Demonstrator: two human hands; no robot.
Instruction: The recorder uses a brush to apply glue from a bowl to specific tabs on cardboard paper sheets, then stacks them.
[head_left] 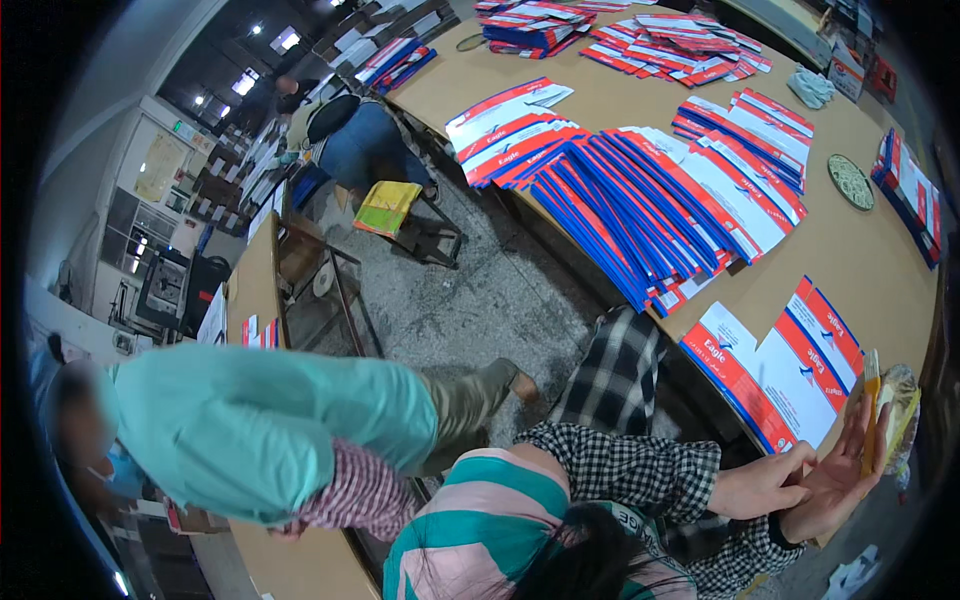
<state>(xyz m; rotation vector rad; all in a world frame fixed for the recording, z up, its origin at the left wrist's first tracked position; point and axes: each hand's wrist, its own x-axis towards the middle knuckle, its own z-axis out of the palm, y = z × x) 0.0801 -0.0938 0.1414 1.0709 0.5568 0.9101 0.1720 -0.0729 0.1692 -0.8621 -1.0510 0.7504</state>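
Note:
My right hand (838, 485) is palm up with its fingers stretched, and a brush with an orange-yellow handle (871, 405) lies between them. The fingers of my left hand (765, 484) are bent and pressed against the right palm; whatever they hold, if anything, is hidden. Just beyond the hands, on the table edge, rests a plastic-wrapped container with pale yellow contents (903, 415). Nearest the hands on the table lie two flat printed carton blanks (800, 375), red, white and blue, partly overlapping.
Fanned carton blanks (640, 200) cover the brown table (840, 255), with more stacks (680, 45) at its far end. A patterned oval dish (850, 182) and a crumpled cloth (811, 88) lie there. A co-worker in a turquoise top (250, 430) stands left; another bends near a stool (388, 207).

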